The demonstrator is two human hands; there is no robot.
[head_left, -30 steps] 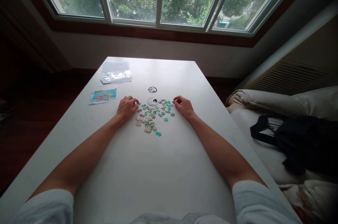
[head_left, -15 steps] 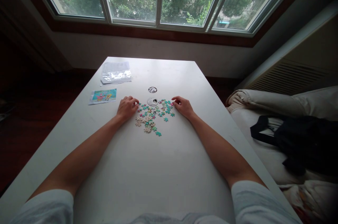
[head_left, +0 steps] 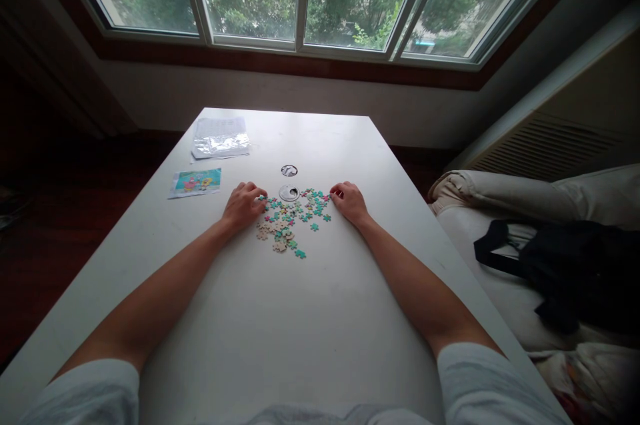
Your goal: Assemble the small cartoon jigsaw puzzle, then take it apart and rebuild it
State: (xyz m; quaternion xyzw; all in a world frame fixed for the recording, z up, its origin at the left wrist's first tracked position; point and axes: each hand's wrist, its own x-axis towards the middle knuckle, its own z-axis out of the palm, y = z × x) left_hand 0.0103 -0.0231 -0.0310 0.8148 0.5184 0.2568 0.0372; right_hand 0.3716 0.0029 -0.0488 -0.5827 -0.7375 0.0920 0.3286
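A loose pile of jigsaw puzzle pieces [head_left: 303, 213] lies on the white table [head_left: 295, 318], some teal or pink side up, others with plain beige backs showing. At the pile's left edge is my left hand [head_left: 244, 203], its fingers curled and closed at a teal puzzle piece [head_left: 263, 198]. My right hand [head_left: 350, 202] rests at the right edge with thumb and fingers bent together, close to a pink puzzle piece [head_left: 326, 198]. Whatever its fingertips pinch is too small to make out.
Left of the pile lies a colourful cartoon picture sheet [head_left: 197, 182], and behind it a clear plastic bag with papers [head_left: 220, 137]. Two round inserts [head_left: 289, 170] are set in the tabletop. Dark clothing [head_left: 575, 265] lies on a pale sofa [head_left: 493, 201] at right.
My left hand has shifted slightly right, and its fingertips have come onto a teal piece. My right hand moved slightly left, then back right, staying by the pile's edge.
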